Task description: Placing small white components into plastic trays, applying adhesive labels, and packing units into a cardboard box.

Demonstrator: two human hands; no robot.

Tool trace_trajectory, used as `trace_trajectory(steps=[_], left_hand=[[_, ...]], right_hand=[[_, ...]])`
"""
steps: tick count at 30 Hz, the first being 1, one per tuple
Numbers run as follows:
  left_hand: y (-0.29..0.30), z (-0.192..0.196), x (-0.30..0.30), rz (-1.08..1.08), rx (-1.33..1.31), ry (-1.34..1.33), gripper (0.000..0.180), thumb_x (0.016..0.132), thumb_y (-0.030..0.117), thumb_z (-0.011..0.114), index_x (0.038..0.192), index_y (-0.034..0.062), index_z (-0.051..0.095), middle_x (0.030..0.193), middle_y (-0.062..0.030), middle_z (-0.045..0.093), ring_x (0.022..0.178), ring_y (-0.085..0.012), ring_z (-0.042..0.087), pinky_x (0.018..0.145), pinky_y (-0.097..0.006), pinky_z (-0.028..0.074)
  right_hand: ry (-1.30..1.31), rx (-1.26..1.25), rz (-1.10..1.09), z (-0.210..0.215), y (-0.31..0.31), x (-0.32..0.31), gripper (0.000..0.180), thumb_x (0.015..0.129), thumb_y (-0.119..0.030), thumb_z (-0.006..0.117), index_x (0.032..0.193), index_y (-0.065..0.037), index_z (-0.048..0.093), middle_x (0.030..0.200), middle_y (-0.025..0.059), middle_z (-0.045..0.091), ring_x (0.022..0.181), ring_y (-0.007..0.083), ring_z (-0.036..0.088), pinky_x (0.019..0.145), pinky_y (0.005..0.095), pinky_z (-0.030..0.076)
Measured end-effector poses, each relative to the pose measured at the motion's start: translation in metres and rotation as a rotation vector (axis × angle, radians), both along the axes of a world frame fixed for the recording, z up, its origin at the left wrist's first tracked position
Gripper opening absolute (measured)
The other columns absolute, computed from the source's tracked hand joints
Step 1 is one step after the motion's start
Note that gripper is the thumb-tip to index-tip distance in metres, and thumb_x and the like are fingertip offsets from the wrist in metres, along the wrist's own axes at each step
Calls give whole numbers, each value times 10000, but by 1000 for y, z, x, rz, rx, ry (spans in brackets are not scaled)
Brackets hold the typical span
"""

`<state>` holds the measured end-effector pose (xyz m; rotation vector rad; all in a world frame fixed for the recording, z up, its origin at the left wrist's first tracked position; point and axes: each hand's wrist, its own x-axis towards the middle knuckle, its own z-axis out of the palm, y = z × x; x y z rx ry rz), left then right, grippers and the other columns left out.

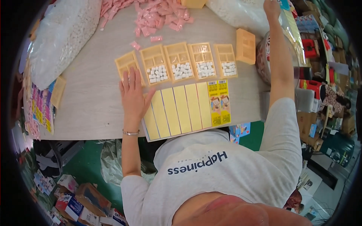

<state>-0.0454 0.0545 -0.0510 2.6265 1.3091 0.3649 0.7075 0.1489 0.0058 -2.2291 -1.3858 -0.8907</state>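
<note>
My left hand (134,96) lies with fingers stretched out over the leftmost yellow plastic tray (121,62) of a row. The other trays in the row (182,49) each hold small white pieces (182,71) in their near compartment; their far compartments show no white pieces. My right hand (272,10) reaches to the far right, beside a clear bag of white pieces (241,17). Its fingers look closed and are partly cut off by the picture's edge; what they hold is unclear. A teal thing (285,4) shows right beside it. Printed yellow card strips (177,111) lie before me.
Pink packets (160,17) are heaped at the table's far side. Another bag of white pieces (62,37) stands at the left. A separate yellow tray (246,46) sits right of the row, near a large clear jar (264,56). Printed cards (41,101) lie at the left edge.
</note>
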Motion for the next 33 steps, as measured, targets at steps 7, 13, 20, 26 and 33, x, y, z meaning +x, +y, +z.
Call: trace_trajectory(steps=[7, 13, 20, 26, 33], left_hand=[[2, 28, -11, -36, -143, -47, 904, 909, 520, 615, 1570, 45, 222, 1647, -151, 178, 1521, -365, 130, 1200, -558, 110], [31, 67, -14, -3, -240, -741, 608, 908, 299, 690, 1416, 20, 509, 1455, -163, 523, 1373, -327, 458, 1135, -472, 339], [82, 26, -15, 315, -72, -805, 330, 942, 101, 618, 1266, 48, 642, 1259, -115, 670, 1210, -278, 594, 1029, -415, 436], [67, -21, -26, 265, 102, -229, 442, 996, 254, 497, 1428, 165, 528, 1447, -64, 545, 1382, -274, 436, 1155, -504, 219], [68, -26, -26, 250, 125, -202, 511, 984, 229, 468, 1486, 143, 446, 1489, -49, 503, 1403, -257, 415, 1164, -517, 200]], right_hand=[[175, -495, 198, -2, 3, -81, 422, 869, -274, 682, 1225, -51, 644, 1204, 185, 652, 1120, 386, 601, 969, 472, 476], [231, -447, 266, 67, -39, -286, 195, 955, -230, 579, 1086, -209, 722, 1077, 60, 725, 896, 254, 706, 776, 352, 548], [53, -415, 712, -59, 35, -416, 156, 874, -262, 661, 1004, -221, 738, 1016, -8, 715, 1027, 238, 651, 867, 398, 517], [151, -49, 829, -45, 20, -464, 185, 795, -244, 708, 970, -189, 733, 903, 9, 683, 934, 239, 649, 800, 416, 508], [124, -300, 1080, -48, -2, -587, 51, 816, -170, 692, 848, -140, 718, 838, 12, 668, 903, 213, 644, 805, 354, 494]])
